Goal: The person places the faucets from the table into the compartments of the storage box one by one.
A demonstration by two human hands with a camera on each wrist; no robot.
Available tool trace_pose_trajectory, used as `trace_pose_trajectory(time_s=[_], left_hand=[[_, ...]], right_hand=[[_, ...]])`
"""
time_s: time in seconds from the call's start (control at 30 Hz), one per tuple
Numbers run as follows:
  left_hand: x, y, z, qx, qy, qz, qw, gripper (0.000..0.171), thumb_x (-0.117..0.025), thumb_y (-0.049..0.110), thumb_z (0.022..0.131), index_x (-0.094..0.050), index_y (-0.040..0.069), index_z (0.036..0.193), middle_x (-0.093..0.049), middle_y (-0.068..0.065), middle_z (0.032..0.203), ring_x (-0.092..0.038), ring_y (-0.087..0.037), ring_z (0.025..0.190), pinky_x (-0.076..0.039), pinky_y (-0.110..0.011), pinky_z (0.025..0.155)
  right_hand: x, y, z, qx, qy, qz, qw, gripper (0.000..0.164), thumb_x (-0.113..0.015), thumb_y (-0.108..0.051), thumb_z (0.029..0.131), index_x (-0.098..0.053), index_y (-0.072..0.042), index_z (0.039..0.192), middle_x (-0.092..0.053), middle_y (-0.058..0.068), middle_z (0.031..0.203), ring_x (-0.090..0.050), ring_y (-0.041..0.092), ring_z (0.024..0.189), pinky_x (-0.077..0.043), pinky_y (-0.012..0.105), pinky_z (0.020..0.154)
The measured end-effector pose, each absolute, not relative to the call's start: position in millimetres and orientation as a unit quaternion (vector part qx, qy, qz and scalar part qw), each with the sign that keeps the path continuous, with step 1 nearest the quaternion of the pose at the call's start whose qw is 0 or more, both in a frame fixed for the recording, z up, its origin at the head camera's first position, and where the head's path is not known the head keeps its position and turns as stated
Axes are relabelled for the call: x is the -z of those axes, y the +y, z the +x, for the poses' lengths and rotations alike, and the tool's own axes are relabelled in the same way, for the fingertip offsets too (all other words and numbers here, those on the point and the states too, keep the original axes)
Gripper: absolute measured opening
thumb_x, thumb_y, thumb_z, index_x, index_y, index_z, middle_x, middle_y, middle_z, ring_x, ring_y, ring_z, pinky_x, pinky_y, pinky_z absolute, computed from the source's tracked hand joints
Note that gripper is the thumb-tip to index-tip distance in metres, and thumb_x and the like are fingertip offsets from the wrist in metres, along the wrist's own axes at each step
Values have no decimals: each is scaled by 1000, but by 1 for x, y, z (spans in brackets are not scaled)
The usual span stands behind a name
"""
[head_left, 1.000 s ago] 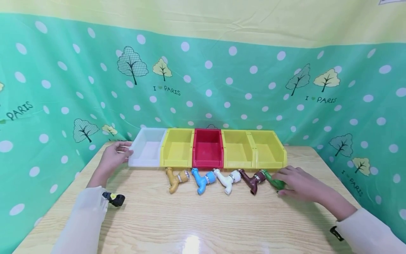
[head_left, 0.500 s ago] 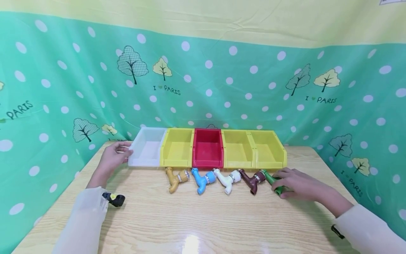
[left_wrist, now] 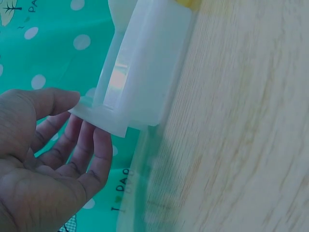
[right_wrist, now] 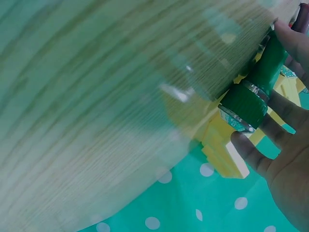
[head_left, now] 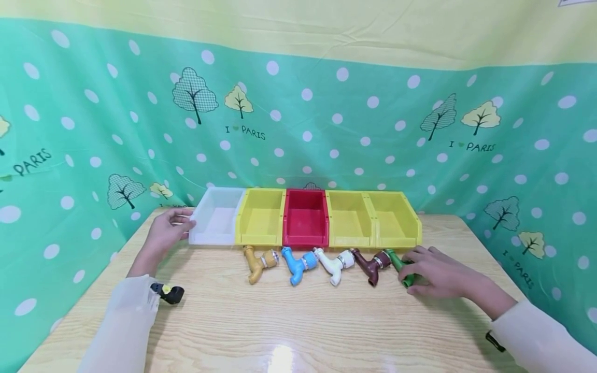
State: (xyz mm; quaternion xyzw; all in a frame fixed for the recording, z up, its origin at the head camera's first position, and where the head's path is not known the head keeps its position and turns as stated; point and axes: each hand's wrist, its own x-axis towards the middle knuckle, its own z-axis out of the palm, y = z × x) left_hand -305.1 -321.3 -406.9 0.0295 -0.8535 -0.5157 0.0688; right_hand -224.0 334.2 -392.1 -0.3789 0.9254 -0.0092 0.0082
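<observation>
My left hand (head_left: 167,230) holds the outer edge of the white bin (head_left: 216,215) at the left end of the row. In the left wrist view the thumb lies over the bin's rim (left_wrist: 104,113) and the fingers curl beneath it. At the far right of a row of taps, my right hand (head_left: 436,272) grips a green tap (head_left: 398,263). The right wrist view shows its ribbed green knob (right_wrist: 246,104) by the fingertips, with the thumb against the other end. Part of this tap is hidden behind the hand in the head view.
Left of the green tap lie a maroon tap (head_left: 371,267), a white tap (head_left: 333,265), a blue tap (head_left: 297,265) and a mustard-yellow tap (head_left: 255,264). Behind them stand a red bin (head_left: 306,239) and yellow bins (head_left: 258,239). A polka-dot curtain (head_left: 298,114) borders the wooden table (head_left: 224,321).
My right hand has shifted slightly around the green tap, whose spout has turned and shows more clearly. The left hand and the white bin stay where they were.
</observation>
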Motion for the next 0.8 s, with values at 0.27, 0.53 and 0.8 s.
trace_pose_trajectory(time_s=[0.27, 0.53, 0.8], left_hand=[[406, -320, -304, 520, -851, 33, 66, 48, -64, 22, 103, -50, 0, 143, -51, -20, 129, -57, -30, 109, -61, -26, 82], [407, -320, -302, 528, -846, 39, 62, 48, -64, 21, 103, -50, 0, 144, -51, -20, 130, -57, -28, 110, -61, -25, 83], [407, -320, -304, 531, -844, 31, 62, 47, -64, 19, 103, -50, 0, 144, -52, -20, 130, -58, -27, 108, -61, -26, 83]], right_hand=[[392, 334, -219, -3, 927, -374, -5, 19, -81, -40, 86, -70, -41, 102, -62, 1, 117, -54, 25, 105, -45, 44, 77], [390, 335, -213, -2, 924, -382, -34, 21, -83, -43, 83, -72, -40, 101, -62, 2, 117, -54, 24, 104, -46, 44, 77], [387, 334, -213, -10, 921, -383, -64, 21, -83, -41, 82, -73, -41, 100, -65, 3, 121, -55, 25, 110, -48, 49, 81]])
